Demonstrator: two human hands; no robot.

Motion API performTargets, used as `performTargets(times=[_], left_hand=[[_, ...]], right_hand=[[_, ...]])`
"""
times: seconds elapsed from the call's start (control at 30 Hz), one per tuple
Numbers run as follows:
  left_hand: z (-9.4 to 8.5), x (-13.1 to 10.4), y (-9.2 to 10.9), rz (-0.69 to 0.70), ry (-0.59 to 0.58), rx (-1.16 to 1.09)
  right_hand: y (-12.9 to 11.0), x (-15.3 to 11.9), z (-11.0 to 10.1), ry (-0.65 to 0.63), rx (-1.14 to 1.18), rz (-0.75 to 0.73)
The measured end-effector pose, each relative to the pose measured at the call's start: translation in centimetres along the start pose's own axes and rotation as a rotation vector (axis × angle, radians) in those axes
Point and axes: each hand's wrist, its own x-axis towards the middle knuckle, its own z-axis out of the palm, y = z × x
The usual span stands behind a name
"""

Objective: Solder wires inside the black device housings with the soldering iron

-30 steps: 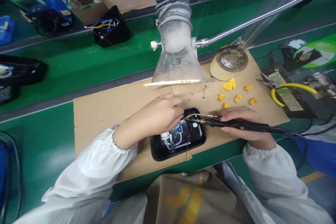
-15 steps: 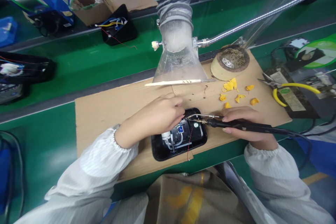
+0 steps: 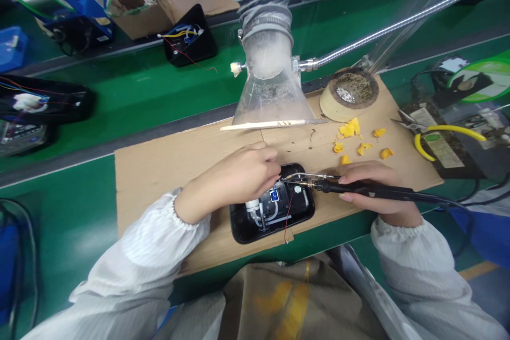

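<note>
**Soldering iron held at an open black housing on a cardboard mat**

The right hand [image 3: 372, 180] is closed around the black handle of a soldering iron [image 3: 358, 188], fingers curled over the top and thumb underneath. The iron lies nearly level, its metal tip pointing left and meeting the upper right corner of a black housing [image 3: 272, 204]. Its cable runs off to the right.

The left hand [image 3: 239, 175] rests over the housing's upper left edge with its fingers pinched together right at the iron's tip. Whatever they pinch is too small to make out; a thin wire seems to run from the spot toward the right.

The housing sits on a cardboard sheet [image 3: 159, 170] near the front edge of the green bench, open side up. Inside it show a small blue part, white tubing and a thin red wire that trails out over the front rim.

Behind the hands, a clear extraction hood [image 3: 271, 98] on a grey ribbed hose hangs down to the cardboard. A thin wooden stick [image 3: 263, 125] lies at its foot. To the right stand a round dish of grey dross [image 3: 349, 93] and several scraps of yellow sponge [image 3: 350, 130]. Yellow-handled cutters [image 3: 442, 135] lie further right, off the cardboard. On the green conveyor [image 3: 131, 90] beyond lie 2 more black housings with loose wires, 1 at the far left edge [image 3: 59, 103] and 1 near the top [image 3: 191, 42].
</note>
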Motion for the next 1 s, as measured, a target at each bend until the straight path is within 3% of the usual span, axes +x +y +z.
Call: performTargets(times=[0.67,1.0], left_hand=[[0.1,-0.05,-0.12,0.018,0.011,-0.019],[0.05,-0.04,-0.05,0.022,0.008,-0.031]], right_hand=[[0.34,-0.1,0.08,-0.028,-0.028,-0.031],[0.14,-0.28,-0.15,0.037,-0.008,-0.022]])
